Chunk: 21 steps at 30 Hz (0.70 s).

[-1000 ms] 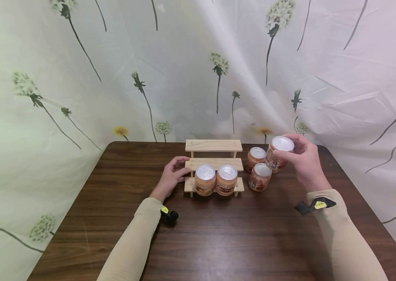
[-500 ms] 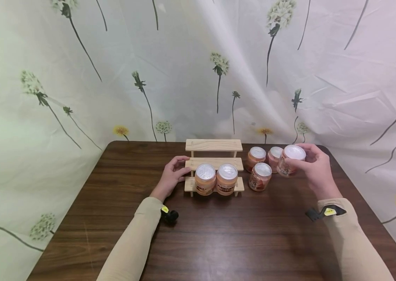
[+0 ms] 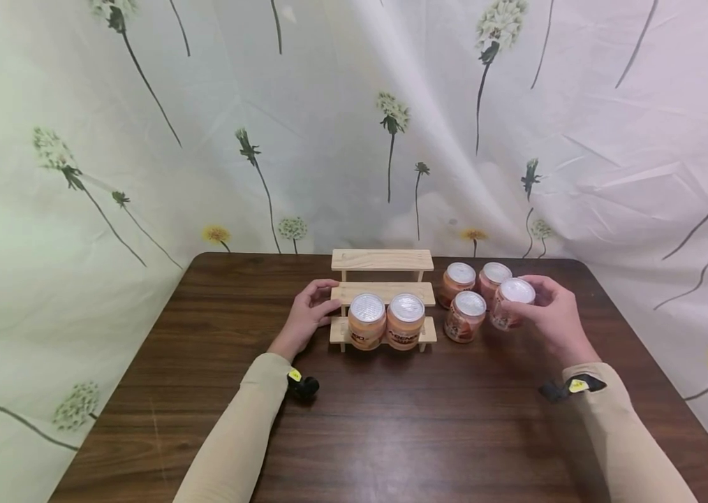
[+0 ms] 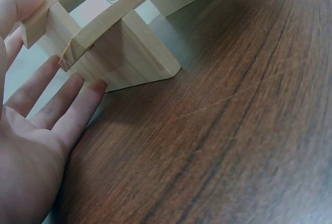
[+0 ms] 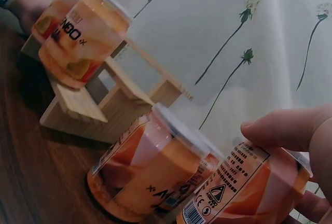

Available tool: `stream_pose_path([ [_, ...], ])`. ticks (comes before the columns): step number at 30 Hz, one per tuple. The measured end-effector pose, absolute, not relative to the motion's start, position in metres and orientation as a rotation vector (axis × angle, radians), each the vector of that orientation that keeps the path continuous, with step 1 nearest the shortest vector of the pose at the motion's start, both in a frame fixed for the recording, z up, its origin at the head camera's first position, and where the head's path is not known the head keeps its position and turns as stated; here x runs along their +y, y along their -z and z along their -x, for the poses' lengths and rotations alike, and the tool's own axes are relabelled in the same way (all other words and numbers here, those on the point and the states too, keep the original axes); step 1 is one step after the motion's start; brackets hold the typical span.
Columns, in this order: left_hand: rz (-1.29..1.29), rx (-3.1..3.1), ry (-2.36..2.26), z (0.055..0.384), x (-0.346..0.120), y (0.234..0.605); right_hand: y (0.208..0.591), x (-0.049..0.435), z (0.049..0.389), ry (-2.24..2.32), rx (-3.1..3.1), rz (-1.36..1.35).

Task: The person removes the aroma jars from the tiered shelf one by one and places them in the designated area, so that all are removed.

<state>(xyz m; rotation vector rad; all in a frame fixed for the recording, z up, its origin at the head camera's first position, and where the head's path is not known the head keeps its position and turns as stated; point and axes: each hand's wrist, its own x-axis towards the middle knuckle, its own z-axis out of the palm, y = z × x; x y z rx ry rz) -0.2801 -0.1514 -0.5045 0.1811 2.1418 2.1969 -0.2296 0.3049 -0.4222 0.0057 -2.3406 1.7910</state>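
In the head view my right hand [image 3: 553,314] grips an orange-labelled jar [image 3: 507,318] with a pale, shiny lid, thumb in front and fingers behind. The right wrist view shows the thumb along the upper side of this held jar [image 5: 244,187], close beside another jar [image 5: 140,175]. My left hand [image 3: 307,318] touches the left end of a three-step wooden rack [image 3: 382,260]. In the left wrist view, its fingers [image 4: 67,105] are extended against the rack's side panel [image 4: 135,53]. Two similar jars [image 3: 366,334] [image 3: 405,334] stand side by side on the lowest step.
To the right of the rack, three more jars [image 3: 463,325] [image 3: 456,290] [image 3: 491,286] stand close together on the dark wooden table [image 3: 379,433]. Behind the table hangs a pale cloth [image 3: 329,140] printed with dandelions.
My right hand first carried its jar to the right, off the back-right jar, then forward and slightly left, beside the front jar of the group. The left hand stays in place.
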Motion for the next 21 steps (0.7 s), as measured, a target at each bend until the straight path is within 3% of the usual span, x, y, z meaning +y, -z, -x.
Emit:
stream_pose_path([
  [21,-0.181,2.159,-2.197,0.279,-0.151,0.504,0.447,0.307,0.23,-1.721,-2.46,0.032],
])
